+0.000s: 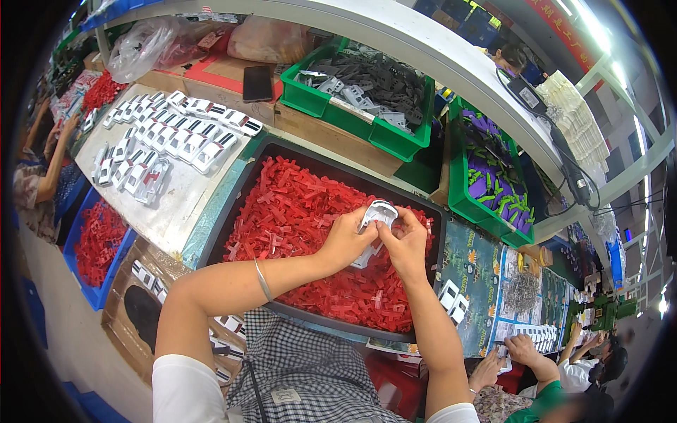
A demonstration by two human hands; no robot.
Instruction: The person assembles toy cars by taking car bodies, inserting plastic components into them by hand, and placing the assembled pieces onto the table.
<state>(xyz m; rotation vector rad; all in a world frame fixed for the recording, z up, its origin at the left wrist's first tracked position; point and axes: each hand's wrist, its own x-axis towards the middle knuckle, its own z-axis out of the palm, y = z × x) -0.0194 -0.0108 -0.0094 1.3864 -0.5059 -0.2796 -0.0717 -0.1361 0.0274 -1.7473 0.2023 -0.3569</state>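
Note:
In front of me I hold a white toy car body shell (381, 211), its hollow side partly in sight, above a black tray (441, 243) heaped with small red translucent plastic parts (282, 204). My left hand (344, 241), with a metal bangle on its forearm, grips the shell's left side. My right hand (407, 248) is closed around the right side, thumb pressed at the shell's middle. Whether a red part sits between my fingers is hidden.
Rows of white toy cars (190, 137) stand on a board at left. Behind the tray are green bins of grey parts (381, 77) and purple-green parts (486, 166), plus a phone (258, 84). A blue bin (92, 247) holds red parts. Co-workers' hands (522, 352) work at right.

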